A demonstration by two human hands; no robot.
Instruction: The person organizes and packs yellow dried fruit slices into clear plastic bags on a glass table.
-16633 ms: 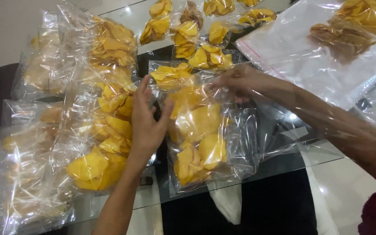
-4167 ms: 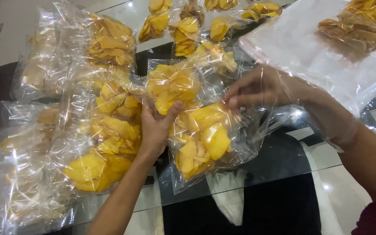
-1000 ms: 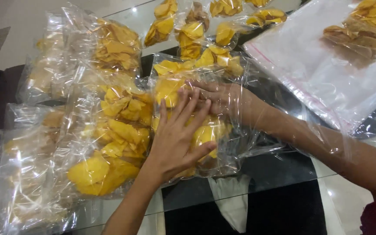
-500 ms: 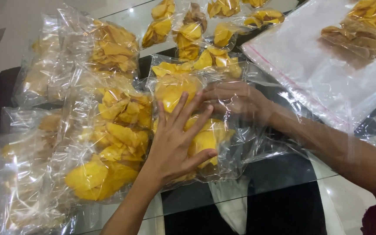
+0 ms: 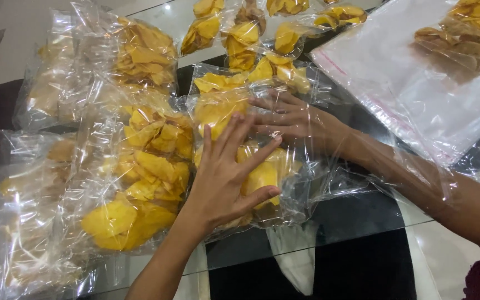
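Note:
A clear plastic bag of yellow chips (image 5: 262,172) lies flat on the glass table (image 5: 362,211) in front of me. My left hand (image 5: 226,175) presses down on it with fingers spread, palm flat over the chips. My right hand (image 5: 295,119) lies flat on the bag's far part, fingers pointing left and touching the left hand's fingertips. Neither hand grips anything.
Several more filled chip bags (image 5: 140,183) lie to the left and at the back (image 5: 240,39). A large clear bag with darker chips (image 5: 418,83) lies at the right. The table's front edge is just below the pressed bag.
Both hands went from holding and lifting the bag to lying flat on it. In the last second the hands barely moved; the right hand slid slightly left.

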